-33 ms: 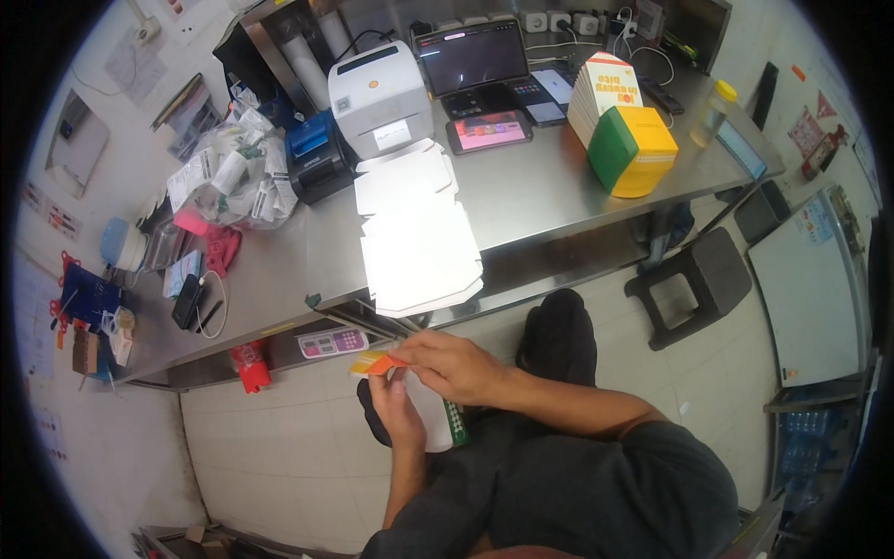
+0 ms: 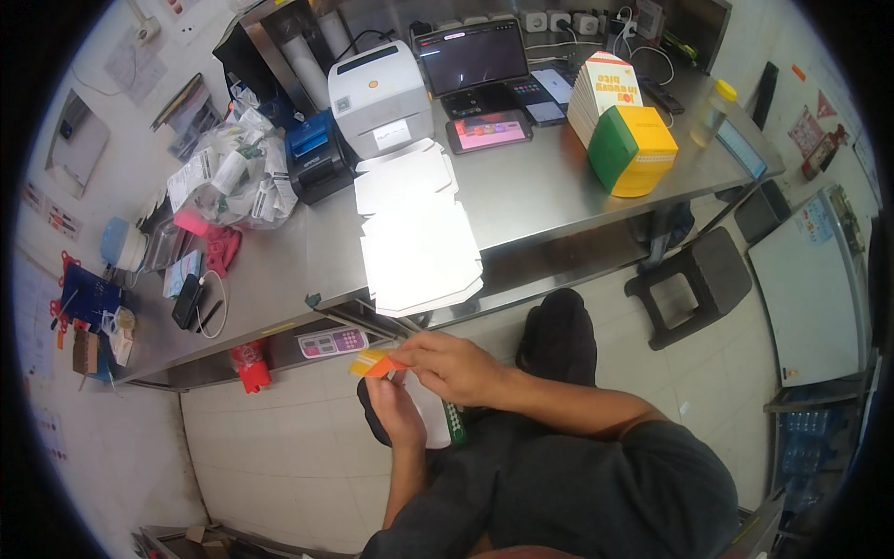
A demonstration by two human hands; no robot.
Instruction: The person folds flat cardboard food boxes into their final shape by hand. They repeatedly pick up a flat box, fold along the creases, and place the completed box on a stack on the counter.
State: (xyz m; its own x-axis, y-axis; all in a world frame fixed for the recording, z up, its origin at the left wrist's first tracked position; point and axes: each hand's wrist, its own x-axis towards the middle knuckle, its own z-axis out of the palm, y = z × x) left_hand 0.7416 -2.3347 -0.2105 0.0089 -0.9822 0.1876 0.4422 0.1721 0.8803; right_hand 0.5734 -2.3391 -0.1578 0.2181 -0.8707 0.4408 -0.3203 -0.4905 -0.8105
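Note:
Over my lap I hold a part-folded cardboard carton (image 2: 430, 408), white inside with a green patterned edge and a yellow-orange flap. My left hand (image 2: 398, 410) is closed around its left side. The fingers of my right hand (image 2: 454, 366) pinch the orange flap near its top; their tips are partly hidden. Beyond my hands, flat white carton blanks (image 2: 419, 256) lie stacked at the steel table's front edge. To the right on the table stand folded yellow-and-green cartons (image 2: 635, 154), against a row of nested white ones (image 2: 603, 98).
The steel table (image 2: 540, 200) carries a white label printer (image 2: 380, 98), a black receipt printer (image 2: 321, 158), a laptop (image 2: 473, 61), a tablet (image 2: 490, 132) and a bag of paper rolls (image 2: 237, 172). A dark stool (image 2: 694, 284) stands at right. A yellow-capped bottle (image 2: 713, 114) is near the table's right end.
Both hands keep their grip on the carton. Its white and green lower part has shifted very slightly upward, and the orange flap has tilted a little.

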